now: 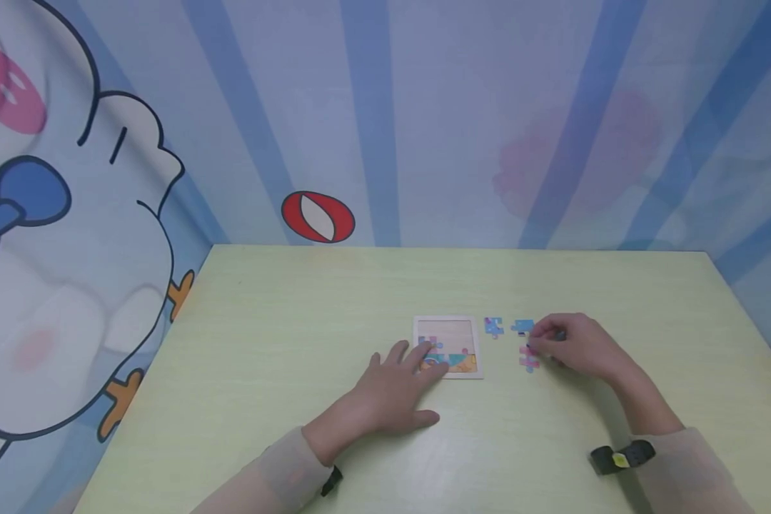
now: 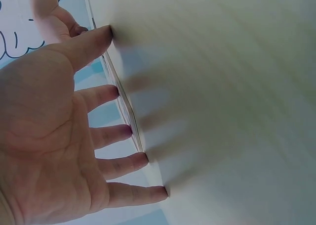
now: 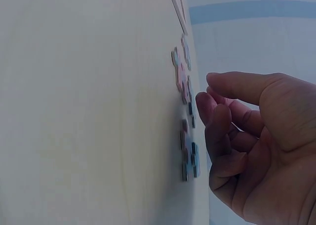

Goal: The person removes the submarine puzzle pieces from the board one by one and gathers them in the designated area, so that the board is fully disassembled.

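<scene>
A shallow puzzle tray point(image 1: 446, 318) with a pale rim lies on the table, jigsaw pieces point(image 1: 462, 363) filling its lower part. Spread over the tray's left and lower side, my left hand point(image 1: 392, 392) rests its fingertips there. In the left wrist view that hand point(image 2: 54, 136) has straight fingers beside the tray's thin edge point(image 2: 127, 99). My right hand point(image 1: 581, 346) hovers at the loose pieces right of the tray. Its fingers point(image 3: 217, 131) are loosely bent, thumb apart from them, with nothing visible between. Nearby are a blue piece point(image 1: 522, 326) and a pink piece point(image 1: 528, 360).
Another loose blue piece point(image 1: 493, 326) lies between the tray and the right hand. More loose pieces point(image 3: 186, 151) show below the right hand in the right wrist view. The pale table point(image 1: 308, 307) meets a printed, striped backdrop point(image 1: 424, 143) at its back edge.
</scene>
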### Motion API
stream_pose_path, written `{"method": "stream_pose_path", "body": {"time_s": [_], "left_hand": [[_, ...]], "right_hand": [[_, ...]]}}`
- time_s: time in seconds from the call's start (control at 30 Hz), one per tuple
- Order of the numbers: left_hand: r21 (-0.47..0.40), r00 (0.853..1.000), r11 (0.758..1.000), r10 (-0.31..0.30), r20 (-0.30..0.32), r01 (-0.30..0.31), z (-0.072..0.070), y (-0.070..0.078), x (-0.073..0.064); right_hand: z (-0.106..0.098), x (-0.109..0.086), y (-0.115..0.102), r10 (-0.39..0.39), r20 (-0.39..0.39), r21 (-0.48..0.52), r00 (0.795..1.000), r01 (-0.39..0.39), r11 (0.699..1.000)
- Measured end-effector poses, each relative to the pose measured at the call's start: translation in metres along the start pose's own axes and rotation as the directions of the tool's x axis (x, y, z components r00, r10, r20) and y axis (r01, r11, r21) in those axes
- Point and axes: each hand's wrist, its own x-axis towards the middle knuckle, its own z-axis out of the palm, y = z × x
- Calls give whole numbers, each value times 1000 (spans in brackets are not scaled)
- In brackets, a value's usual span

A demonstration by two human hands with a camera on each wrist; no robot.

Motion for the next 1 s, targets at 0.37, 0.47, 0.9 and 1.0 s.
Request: {"method": "stream_pose_path", "body": {"time_s": [0.37,0.47,0.9,1.0], "left_hand": [[11,1000,1000,15,-27,-15,4,5,-12],[18,1000,1000,21,-19,-21,4,6,-17],[43,1000,999,9,-5,-9,6,6,-24],[49,1000,999,15,-11,-14,6,6,-24]], "right_hand": [[22,10,-26,-28,42,49,999,26,998],[28,15,-34,-67,33,47,997,65,997],[63,42,-67,-187,69,43,980,185,982],[71,47,-74,-185,107,51,977,180,982]]}}
